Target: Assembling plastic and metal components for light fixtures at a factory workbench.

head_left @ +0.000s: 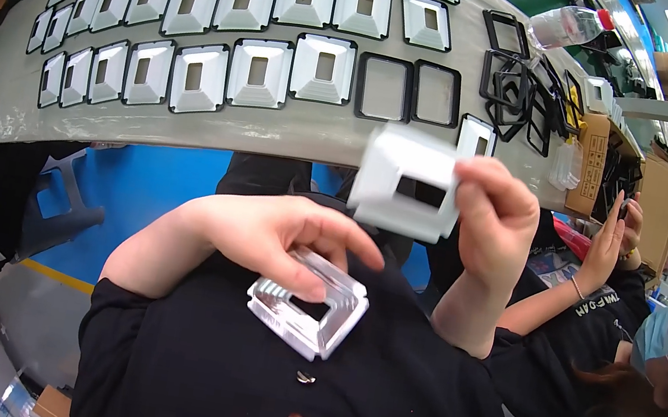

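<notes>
In my right hand (496, 221) is a white sloped plastic frame (385, 160) with a rectangular opening, pinched at its right edge between thumb and fingers and slightly blurred. My left hand (268, 237) grips a clear, stepped plastic frame (341, 332) close to my chest, its thumb across the top side. The two pieces are apart. On the table beyond, rows of white frames seated in black rims (322, 71) lie flat. Two bare black rims (384, 88) lie at the near row's right end, and another white frame (474, 139) is partly hidden behind my right hand's piece.
Loose black rims (510, 88) are heaped at the table's right, near a clear bottle with a red cap (568, 27). A cardboard box (593, 162) stands beyond them. To my right sits a masked co-worker with raised hands (609, 239); a grey stool (69, 197) is at left.
</notes>
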A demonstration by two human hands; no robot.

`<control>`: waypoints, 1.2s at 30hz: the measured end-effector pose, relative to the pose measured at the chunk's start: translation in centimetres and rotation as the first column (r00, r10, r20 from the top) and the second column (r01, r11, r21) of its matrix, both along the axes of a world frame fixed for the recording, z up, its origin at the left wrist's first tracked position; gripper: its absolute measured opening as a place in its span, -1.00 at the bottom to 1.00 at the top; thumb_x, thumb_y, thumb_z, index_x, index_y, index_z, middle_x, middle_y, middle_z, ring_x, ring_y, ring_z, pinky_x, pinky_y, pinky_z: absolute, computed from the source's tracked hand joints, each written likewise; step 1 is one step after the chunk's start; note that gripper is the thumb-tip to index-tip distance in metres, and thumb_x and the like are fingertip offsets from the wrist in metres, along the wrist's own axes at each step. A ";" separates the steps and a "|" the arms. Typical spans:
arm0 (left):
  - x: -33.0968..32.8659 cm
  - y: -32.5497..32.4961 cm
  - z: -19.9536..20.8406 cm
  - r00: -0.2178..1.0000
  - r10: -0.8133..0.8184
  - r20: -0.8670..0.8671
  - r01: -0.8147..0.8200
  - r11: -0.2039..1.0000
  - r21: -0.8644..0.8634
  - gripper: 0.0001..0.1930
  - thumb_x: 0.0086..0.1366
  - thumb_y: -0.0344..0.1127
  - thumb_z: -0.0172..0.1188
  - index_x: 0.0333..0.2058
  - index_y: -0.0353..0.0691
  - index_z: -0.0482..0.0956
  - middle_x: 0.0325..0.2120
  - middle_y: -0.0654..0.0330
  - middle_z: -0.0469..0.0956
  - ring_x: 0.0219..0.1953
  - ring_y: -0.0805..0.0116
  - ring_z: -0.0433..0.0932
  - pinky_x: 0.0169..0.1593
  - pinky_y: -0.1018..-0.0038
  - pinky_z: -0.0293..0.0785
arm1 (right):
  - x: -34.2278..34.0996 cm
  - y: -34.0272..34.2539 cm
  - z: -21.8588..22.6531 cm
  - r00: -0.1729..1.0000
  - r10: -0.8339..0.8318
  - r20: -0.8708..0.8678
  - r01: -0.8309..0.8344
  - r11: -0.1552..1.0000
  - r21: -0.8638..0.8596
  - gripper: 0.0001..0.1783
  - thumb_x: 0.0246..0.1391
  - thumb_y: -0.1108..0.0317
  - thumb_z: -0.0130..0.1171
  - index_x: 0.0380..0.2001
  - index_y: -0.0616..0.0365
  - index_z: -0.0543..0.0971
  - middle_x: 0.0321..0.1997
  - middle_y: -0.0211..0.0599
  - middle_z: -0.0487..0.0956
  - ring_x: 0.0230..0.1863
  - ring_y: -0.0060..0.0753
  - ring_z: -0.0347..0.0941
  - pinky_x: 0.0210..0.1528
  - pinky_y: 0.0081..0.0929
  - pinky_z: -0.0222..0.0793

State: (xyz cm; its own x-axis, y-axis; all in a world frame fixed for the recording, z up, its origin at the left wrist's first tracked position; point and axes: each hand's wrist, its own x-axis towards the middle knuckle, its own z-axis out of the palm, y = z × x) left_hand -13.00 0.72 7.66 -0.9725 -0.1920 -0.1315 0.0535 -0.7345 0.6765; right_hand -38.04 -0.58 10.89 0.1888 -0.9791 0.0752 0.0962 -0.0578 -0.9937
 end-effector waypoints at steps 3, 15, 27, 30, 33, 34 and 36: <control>-0.5 -0.1 0.1 0.997 0.060 -0.045 -0.073 0.906 -0.416 -0.57 0.17 -0.43 0.25 0.05 -0.29 0.47 -0.10 0.15 0.55 -0.13 0.43 0.55 -0.03 0.49 0.48 | 0.6 -2.3 -3.6 0.978 -0.205 -0.044 0.209 0.972 0.111 -0.71 0.09 0.54 0.21 -0.09 0.36 0.57 -0.34 -0.42 0.57 -0.40 -0.74 0.42 -0.34 -0.80 0.31; 0.1 -2.4 -2.6 0.656 0.748 0.099 -0.241 0.332 -0.912 -0.80 0.07 -0.60 0.13 -0.28 -0.33 0.43 0.01 0.10 0.44 -0.34 0.31 0.55 -0.38 0.51 0.48 | 3.8 -3.9 -8.1 0.958 -0.275 0.084 0.257 0.950 0.176 -0.51 0.05 0.61 0.21 0.10 0.36 0.42 -0.22 -0.27 0.59 -0.29 -0.66 0.47 -0.17 -0.69 0.41; 0.0 -3.1 -3.3 0.707 0.683 0.184 -0.357 0.569 -0.741 -0.85 0.17 -0.59 0.08 -0.26 -0.32 0.41 0.10 0.03 0.34 0.01 0.34 0.47 -0.11 0.49 0.53 | 4.3 -3.5 -9.1 0.941 -0.307 0.142 0.267 0.932 0.244 -0.65 0.01 0.61 0.27 -0.12 0.29 0.44 -0.26 -0.27 0.58 -0.26 -0.59 0.54 -0.16 -0.69 0.45; -0.4 -3.0 -4.2 0.668 0.736 0.110 -0.390 0.472 -0.791 -0.81 0.16 -0.49 0.14 -0.23 -0.29 0.42 0.06 0.11 0.40 -0.16 0.29 0.53 -0.21 0.47 0.49 | 4.8 -3.5 -9.3 0.936 -0.316 0.154 0.284 0.938 0.197 -0.64 0.01 0.61 0.27 -0.11 0.27 0.42 -0.24 -0.28 0.57 -0.26 -0.59 0.54 -0.16 -0.69 0.45; -0.2 -3.4 -3.9 0.707 0.688 0.165 -0.378 0.565 -0.734 -0.86 0.20 -0.56 0.07 -0.25 -0.34 0.41 0.15 0.02 0.28 0.06 0.34 0.43 -0.03 0.48 0.50 | 4.8 -3.5 -9.3 0.948 -0.298 0.113 0.277 0.946 0.168 -0.66 0.03 0.59 0.25 -0.11 0.26 0.41 -0.24 -0.30 0.55 -0.26 -0.58 0.54 -0.17 -0.68 0.46; -0.2 -3.4 -3.9 0.708 0.687 0.165 -0.378 0.565 -0.734 -0.86 0.20 -0.56 0.07 -0.25 -0.34 0.41 0.15 0.02 0.28 0.06 0.34 0.43 -0.03 0.48 0.50 | 4.7 -3.3 -9.3 0.953 -0.288 0.092 0.268 0.945 0.187 -0.67 0.05 0.59 0.24 -0.12 0.26 0.41 -0.24 -0.30 0.55 -0.26 -0.58 0.54 -0.17 -0.68 0.46; -0.2 -3.5 -4.0 0.689 0.705 0.168 -0.423 0.580 -0.696 -0.86 0.21 -0.55 0.08 -0.24 -0.35 0.41 0.16 0.02 0.28 0.07 0.34 0.43 0.00 0.47 0.49 | 4.5 -3.2 -9.2 0.959 -0.275 0.073 0.256 0.945 0.205 -0.69 0.06 0.58 0.23 -0.12 0.26 0.42 -0.25 -0.30 0.55 -0.26 -0.57 0.54 -0.17 -0.67 0.47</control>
State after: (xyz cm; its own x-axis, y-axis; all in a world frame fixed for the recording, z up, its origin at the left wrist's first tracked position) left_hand -13.20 -2.77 3.63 -0.5113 -0.8508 -0.1214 -0.0502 -0.1115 0.9925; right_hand -33.56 -3.79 1.70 -0.0789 -0.9904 -0.1134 0.2018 0.0956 -0.9748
